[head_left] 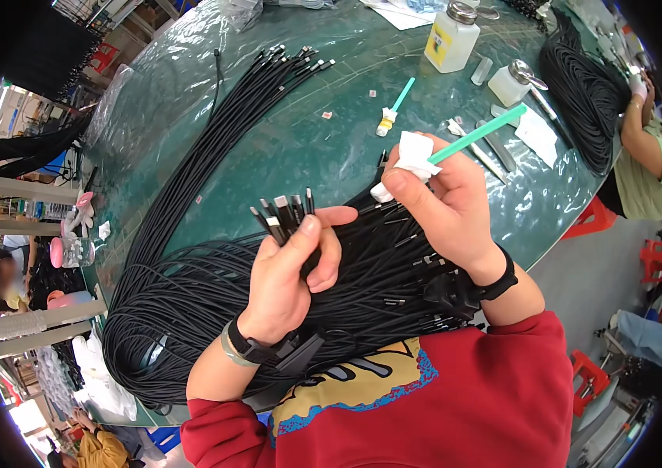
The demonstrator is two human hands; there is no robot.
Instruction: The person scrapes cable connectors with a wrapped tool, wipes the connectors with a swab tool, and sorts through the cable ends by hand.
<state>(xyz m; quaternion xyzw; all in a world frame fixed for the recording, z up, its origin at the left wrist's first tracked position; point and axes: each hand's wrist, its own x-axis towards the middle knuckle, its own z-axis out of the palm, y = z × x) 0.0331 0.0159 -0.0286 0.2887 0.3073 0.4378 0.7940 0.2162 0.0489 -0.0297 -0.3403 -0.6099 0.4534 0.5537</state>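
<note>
My left hand (pixel 288 269) is closed round several black cables (pixel 284 210), their metal plug ends sticking up above the thumb. In my right hand (pixel 448 199) a green stick (pixel 479 134) is pinched, with a folded white wipe (pixel 413 160) wrapped about its lower end. The wipe is to the right of the plugs, apart from them. Beneath both hands lies a big coil of black cables (pixel 167 312). A straight bundle of cables (pixel 214 140) runs from it toward the far side, plugs at its end.
On the green table (pixel 307 140) lies another green stick (pixel 402 95) with a yellowed wrapped tip. Beyond stand two pump bottles, one larger (pixel 452 37) and one smaller (pixel 510 82). Tweezers (pixel 477 152) and a white sheet (pixel 535 136) lie nearby. At right, a co-worker's arm (pixel 639 129) reaches another cable coil (pixel 584 93).
</note>
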